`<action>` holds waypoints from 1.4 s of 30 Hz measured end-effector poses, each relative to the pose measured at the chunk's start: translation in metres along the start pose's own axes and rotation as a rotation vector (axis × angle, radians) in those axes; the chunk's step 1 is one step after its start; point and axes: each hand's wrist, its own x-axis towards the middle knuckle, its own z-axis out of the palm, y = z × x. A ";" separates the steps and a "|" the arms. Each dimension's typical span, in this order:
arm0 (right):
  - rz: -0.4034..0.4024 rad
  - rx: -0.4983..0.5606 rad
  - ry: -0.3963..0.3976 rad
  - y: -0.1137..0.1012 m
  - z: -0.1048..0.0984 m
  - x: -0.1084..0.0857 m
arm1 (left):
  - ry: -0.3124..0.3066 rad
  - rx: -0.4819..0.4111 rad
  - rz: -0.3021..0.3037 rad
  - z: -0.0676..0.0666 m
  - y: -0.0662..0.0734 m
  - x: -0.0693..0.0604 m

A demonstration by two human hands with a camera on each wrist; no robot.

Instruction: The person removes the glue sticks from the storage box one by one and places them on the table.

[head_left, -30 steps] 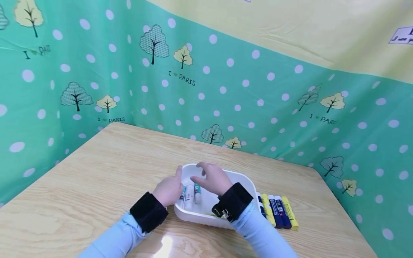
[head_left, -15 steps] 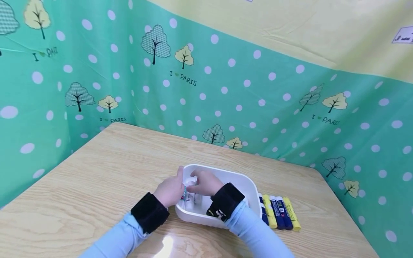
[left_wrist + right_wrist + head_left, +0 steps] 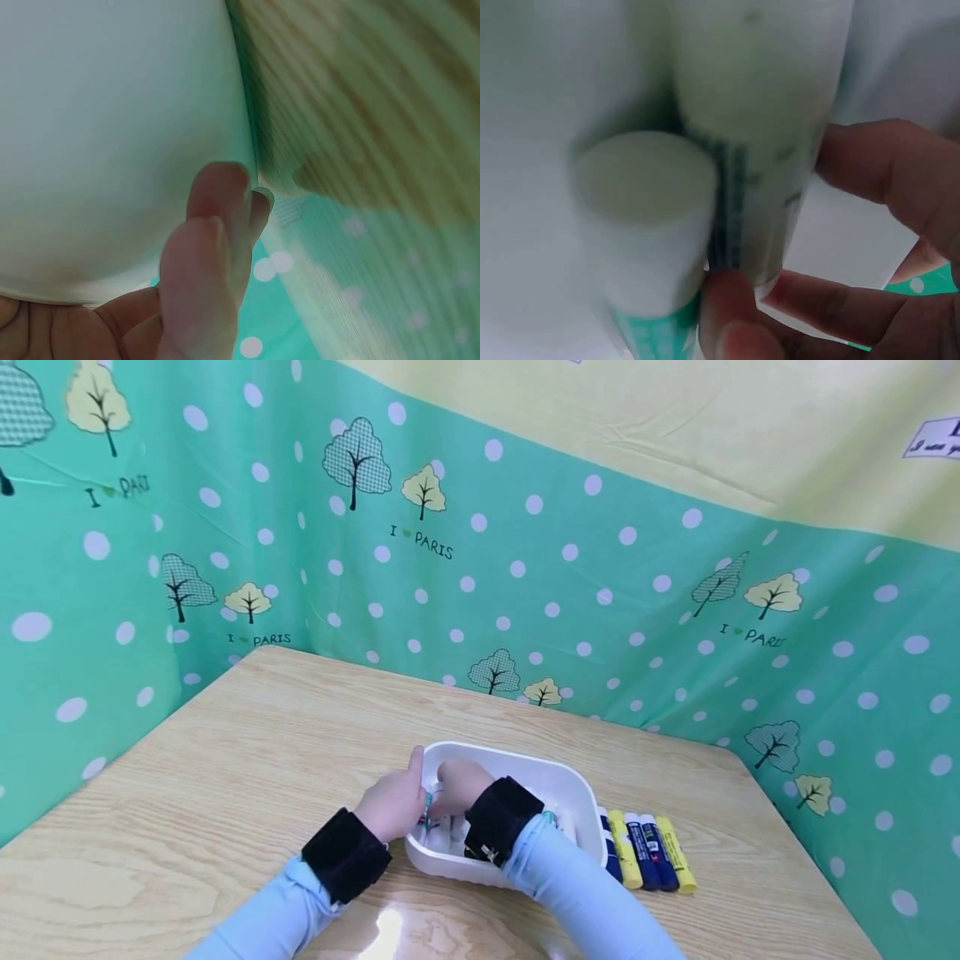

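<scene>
right hand (image 3: 877, 304) round a dark-lettered white tube (image 3: 757, 135), a white-and-teal tube (image 3: 645, 225) just beside it

Arms (image 3: 592, 893) outstretched, right hand (image 3: 462, 787) — fingers (image 3: 832, 301) curled

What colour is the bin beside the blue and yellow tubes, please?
The bin is white; it shows best in the head view.

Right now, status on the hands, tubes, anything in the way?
Left hand holds white tub. Right hand inside, pinching white tube. Second tube close alongside.
</scene>
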 end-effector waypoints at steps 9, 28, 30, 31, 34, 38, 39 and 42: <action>0.005 0.051 -0.031 0.003 0.003 0.002 | -0.001 -0.007 -0.006 0.000 0.000 0.001; 0.051 0.140 -0.129 0.008 0.007 0.008 | -0.040 -0.015 -0.033 -0.002 0.002 0.000; 0.061 0.145 -0.134 0.008 0.006 0.007 | -0.046 -0.022 -0.042 -0.002 0.002 0.000; 0.064 0.149 -0.136 0.007 0.006 0.006 | -0.049 -0.026 -0.047 -0.002 0.002 0.000; 0.066 0.161 -0.137 0.006 0.004 0.004 | -0.052 -0.030 -0.051 -0.002 0.002 0.000; 0.052 0.169 -0.126 0.005 0.000 0.000 | -0.041 -0.021 -0.036 -0.002 0.002 -0.001; 0.047 0.171 -0.124 0.004 0.000 -0.001 | -0.037 -0.018 -0.033 -0.002 0.002 -0.001; 0.045 0.173 -0.123 0.004 -0.002 -0.002 | -0.033 -0.012 -0.027 -0.002 0.002 -0.001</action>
